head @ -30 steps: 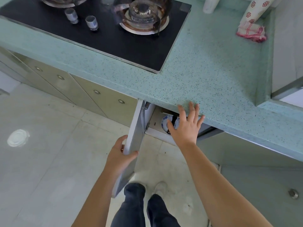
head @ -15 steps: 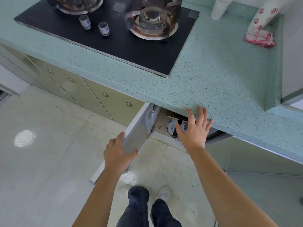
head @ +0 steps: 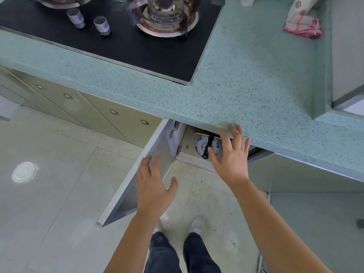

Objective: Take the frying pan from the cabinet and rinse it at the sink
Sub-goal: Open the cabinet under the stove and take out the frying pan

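1. Currently, the right hand (head: pixel 230 154) is spread wide and grips nothing. It hangs at the mouth of the open cabinet, with its thumb just beside the tip of a black handle.
2. The left hand (head: pixel 152 186) is likewise loose, fingers straight and fanned, over the inner face of the cabinet door (head: pixel 155 144). Whether it touches the panel cannot be told.
3. Just beyond the right thumb lies the frying pan (head: pixel 208 145). Only its black handle shows, crossing over a blue-and-white bowl (head: pixel 199 147) inside the cabinet. The pan's body is hidden farther in, under the countertop (head: pixel 256 91) that overhangs the right fingertips.
4. The handle looks stiff and dry, so it should give a sure grip, and it is probably best taken mid-length with the whole right hand wrapped round it.
5. The pan is likely moderately heavy and weighted toward its hidden end, so it may dip as it lifts.
6. The bowl beneath looks ceramic and breakable. Raising the pan clear before drawing it out should avoid dragging the bowl or knocking the counter edge.
7. Far beyond the left hand a black gas stove (head: pixel 122 48) sits in the countertop, and far beyond the right hand lies a red-and-white cloth (head: pixel 303 28). No sink is in view.
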A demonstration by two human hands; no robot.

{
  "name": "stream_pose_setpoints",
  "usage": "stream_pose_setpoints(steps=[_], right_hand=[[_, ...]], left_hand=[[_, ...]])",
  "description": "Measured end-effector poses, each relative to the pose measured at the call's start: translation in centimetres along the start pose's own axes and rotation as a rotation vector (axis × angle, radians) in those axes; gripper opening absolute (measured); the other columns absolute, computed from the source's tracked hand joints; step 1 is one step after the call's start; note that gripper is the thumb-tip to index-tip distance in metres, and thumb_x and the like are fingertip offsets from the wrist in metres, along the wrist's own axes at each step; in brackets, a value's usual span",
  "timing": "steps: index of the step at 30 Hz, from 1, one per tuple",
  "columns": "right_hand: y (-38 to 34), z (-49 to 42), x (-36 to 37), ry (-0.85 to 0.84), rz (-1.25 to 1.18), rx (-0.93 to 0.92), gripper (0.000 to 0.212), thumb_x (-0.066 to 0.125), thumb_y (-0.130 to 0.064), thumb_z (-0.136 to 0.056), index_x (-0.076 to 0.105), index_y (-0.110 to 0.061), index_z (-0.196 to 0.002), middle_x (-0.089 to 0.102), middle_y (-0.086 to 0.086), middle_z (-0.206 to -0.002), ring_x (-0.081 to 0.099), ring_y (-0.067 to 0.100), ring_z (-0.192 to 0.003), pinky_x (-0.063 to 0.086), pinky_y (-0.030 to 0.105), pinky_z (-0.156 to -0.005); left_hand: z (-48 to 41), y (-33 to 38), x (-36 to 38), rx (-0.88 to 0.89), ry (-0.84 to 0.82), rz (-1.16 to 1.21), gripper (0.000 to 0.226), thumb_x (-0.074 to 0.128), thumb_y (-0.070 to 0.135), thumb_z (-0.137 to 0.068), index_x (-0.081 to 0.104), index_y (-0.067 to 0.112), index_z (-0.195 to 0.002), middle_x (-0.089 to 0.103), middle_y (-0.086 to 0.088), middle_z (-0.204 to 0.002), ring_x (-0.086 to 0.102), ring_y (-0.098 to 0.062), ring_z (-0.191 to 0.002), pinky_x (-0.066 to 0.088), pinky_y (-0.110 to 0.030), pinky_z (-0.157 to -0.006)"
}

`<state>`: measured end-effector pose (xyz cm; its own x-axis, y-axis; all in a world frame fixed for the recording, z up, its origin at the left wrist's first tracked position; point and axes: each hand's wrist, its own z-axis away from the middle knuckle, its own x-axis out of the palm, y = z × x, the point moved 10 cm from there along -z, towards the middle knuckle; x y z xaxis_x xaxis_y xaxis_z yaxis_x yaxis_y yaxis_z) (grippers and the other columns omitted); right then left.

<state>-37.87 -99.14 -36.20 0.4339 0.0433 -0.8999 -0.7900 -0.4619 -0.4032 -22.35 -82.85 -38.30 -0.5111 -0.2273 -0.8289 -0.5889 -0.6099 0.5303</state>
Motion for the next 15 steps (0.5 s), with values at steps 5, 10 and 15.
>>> stream_pose_setpoints(steps=[5,10,15], right_hand=[[0.8,3.5,1.6,0.019,-0.015,-0.045,0.045,0.046,-0.033,-0.081,0.044,-0.011,-0.12,0.049,0.02,-0.132,0.026,0.03,-0.133,0.019,0.056,-0.105],[4.6,5.4,7.5,-0.059,-0.01,0.065,0.048,0.042,-0.036,-0.08,0.041,-0.011,-0.121,0.054,0.017,-0.124,0.036,0.027,-0.123,0.04,0.059,-0.097],[8.6,5.4,15.5,-0.116,0.012,0.137,0.051,0.04,-0.038,-0.079,0.045,-0.009,-0.121,0.06,0.015,-0.116,0.046,0.027,-0.115,0.047,0.053,-0.093]], left_hand=[[-0.7,1.8,5.3,0.055,-0.175,0.083,0.068,0.063,0.029,-0.081,0.032,0.013,-0.139,0.03,-0.011,-0.145,0.029,-0.026,-0.132,0.033,-0.041,-0.109],[-2.9,1.3,10.9,0.103,-0.253,0.102,0.064,0.058,0.03,-0.084,0.031,0.015,-0.14,0.033,-0.006,-0.144,0.03,-0.021,-0.133,0.031,-0.038,-0.111],[-6.7,-0.5,17.1,0.139,-0.252,0.105,0.065,0.055,0.033,-0.086,0.027,0.017,-0.143,0.034,0.0,-0.141,0.031,-0.015,-0.131,0.031,-0.029,-0.109]])
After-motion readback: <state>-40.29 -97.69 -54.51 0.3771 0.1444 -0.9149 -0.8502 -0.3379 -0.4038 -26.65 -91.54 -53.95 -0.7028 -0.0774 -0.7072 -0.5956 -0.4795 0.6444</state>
